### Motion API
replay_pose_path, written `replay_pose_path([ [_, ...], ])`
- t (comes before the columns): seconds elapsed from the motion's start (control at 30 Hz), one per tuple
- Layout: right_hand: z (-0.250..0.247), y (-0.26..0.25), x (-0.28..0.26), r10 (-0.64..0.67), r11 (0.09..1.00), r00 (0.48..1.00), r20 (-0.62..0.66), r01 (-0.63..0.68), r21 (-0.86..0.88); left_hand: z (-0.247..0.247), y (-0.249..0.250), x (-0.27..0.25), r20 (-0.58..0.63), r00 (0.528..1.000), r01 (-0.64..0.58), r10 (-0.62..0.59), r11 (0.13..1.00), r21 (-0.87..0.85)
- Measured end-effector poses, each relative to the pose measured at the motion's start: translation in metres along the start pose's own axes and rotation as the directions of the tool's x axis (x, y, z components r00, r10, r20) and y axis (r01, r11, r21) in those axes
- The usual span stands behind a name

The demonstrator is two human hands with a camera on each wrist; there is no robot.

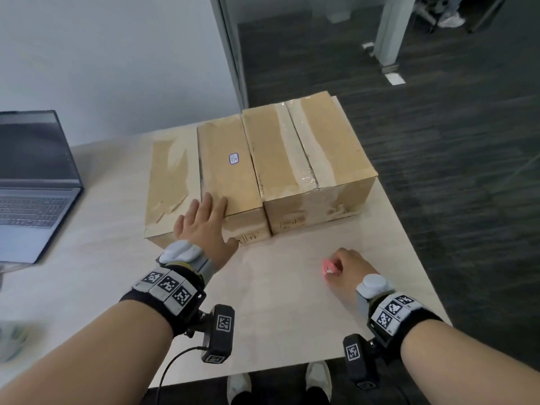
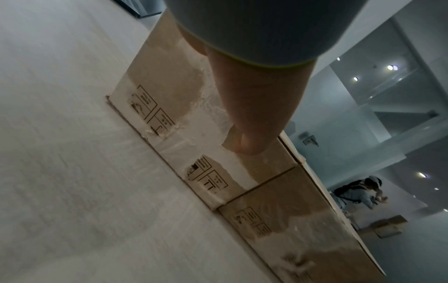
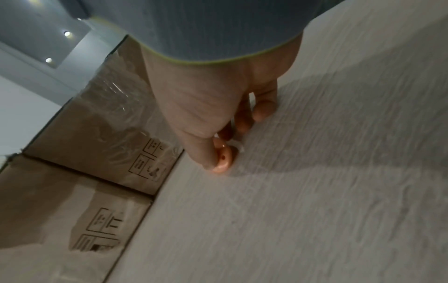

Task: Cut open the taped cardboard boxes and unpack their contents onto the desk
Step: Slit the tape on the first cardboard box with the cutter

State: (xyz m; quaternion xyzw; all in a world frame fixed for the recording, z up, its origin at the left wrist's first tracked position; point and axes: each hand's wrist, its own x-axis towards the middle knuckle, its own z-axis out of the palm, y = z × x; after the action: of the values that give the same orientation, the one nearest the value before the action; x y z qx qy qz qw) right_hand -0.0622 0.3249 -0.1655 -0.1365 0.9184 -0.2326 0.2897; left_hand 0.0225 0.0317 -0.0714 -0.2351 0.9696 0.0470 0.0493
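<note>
the fingers (image 3: 264, 110) of the right hand (image 1: 347, 266) are curled round a small pink plastic cutter (image 1: 329, 266), pinching it low against the pale wood-grain counter (image 1: 292, 302), with the thumb along its rounded end; whether a blade is out cannot be told. the left hand (image 1: 204, 226) lies flat with straight, spread fingers (image 1: 208, 203) on the near top edge of the left brown taped cardboard box (image 1: 204, 176), holding nothing, its thumb hanging over the front face near the printed handling marks. the right brown taped cardboard box (image 1: 309, 159) stands touching it on the right, clear tape running along its top seam and down its front; both look still sealed. the likely trouble from here: the cutter is held short and close to the palm, so a blade pushed along the seam could slip toward the bracing hand, or go deep and score whatever is inside. both forearms reach forward from the near edge, wrists low, the right well apart from the boxes. an open grey laptop (image 1: 32, 182) sits at the far left.
</note>
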Motion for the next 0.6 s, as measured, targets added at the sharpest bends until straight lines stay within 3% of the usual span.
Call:
replay_pose_path([
  [0.1, -0.002, -0.007, -0.010, 0.001, 1.000, 1.000, 0.010, -0.001, 0.015, -0.009, 0.008, -0.019, 0.050, 0.999, 0.007, -0.008, 1.000, 0.022],
  [0.2, -0.018, -0.017, -0.020, -0.090, 0.984, 0.996, 0.007, 0.088, 0.157, -0.020, 0.027, -0.034, 0.101, 0.995, -0.021, 0.014, 0.997, 0.070],
  [0.3, -0.043, -0.055, -0.029, -0.191, 0.927, 0.974, -0.125, 0.221, 0.303, -0.038, 0.039, -0.045, 0.079, 0.992, -0.106, 0.096, 0.987, 0.124],
  [0.47, -0.063, -0.126, -0.031, -0.282, 0.803, 0.906, -0.315, 0.403, 0.440, -0.049, 0.019, -0.026, 0.120, 0.970, -0.196, 0.211, 0.972, -0.127],
  [0.57, -0.057, -0.157, -0.028, -0.304, 0.806, 0.896, -0.322, 0.422, 0.414, -0.053, -0.025, 0.010, 0.026, 0.991, -0.124, 0.132, 0.971, -0.206],
  [0.6, -0.057, -0.164, -0.030, -0.318, 0.817, 0.895, -0.314, 0.426, 0.387, -0.053, -0.038, 0.021, 0.046, 0.995, -0.079, 0.089, 0.979, -0.186],
])
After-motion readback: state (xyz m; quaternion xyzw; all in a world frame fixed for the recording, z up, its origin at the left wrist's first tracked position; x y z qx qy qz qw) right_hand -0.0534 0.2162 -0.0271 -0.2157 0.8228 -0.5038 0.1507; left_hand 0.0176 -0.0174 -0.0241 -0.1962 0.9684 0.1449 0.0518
